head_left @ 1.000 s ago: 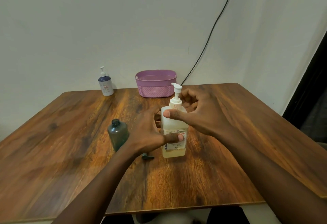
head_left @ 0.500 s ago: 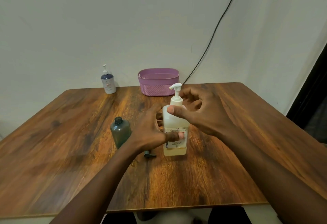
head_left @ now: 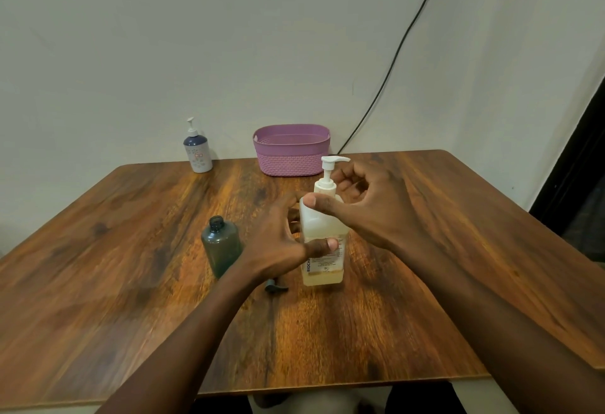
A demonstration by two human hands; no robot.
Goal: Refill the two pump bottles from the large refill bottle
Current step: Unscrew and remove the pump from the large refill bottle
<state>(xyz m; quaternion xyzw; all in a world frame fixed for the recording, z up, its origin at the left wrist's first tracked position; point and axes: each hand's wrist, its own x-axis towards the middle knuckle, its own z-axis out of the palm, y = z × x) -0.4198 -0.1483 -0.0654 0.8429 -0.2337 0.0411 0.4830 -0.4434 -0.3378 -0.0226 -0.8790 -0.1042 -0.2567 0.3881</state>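
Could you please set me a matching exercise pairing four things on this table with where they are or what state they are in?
Things:
1. large bottle
2. green bottle
3. blue-topped bottle
4. basket

Descriptions:
A. open-necked, pump off
B. far edge, purple, near the cable
C. held by both hands, white pump on
D. far left edge by the wall, pump on

Pairs: 1-C, 2-A, 3-D, 4-B

The white pump head (head_left: 331, 162) on the large refill bottle (head_left: 322, 233) has swung from pointing left to pointing right under the right hand (head_left: 370, 207)
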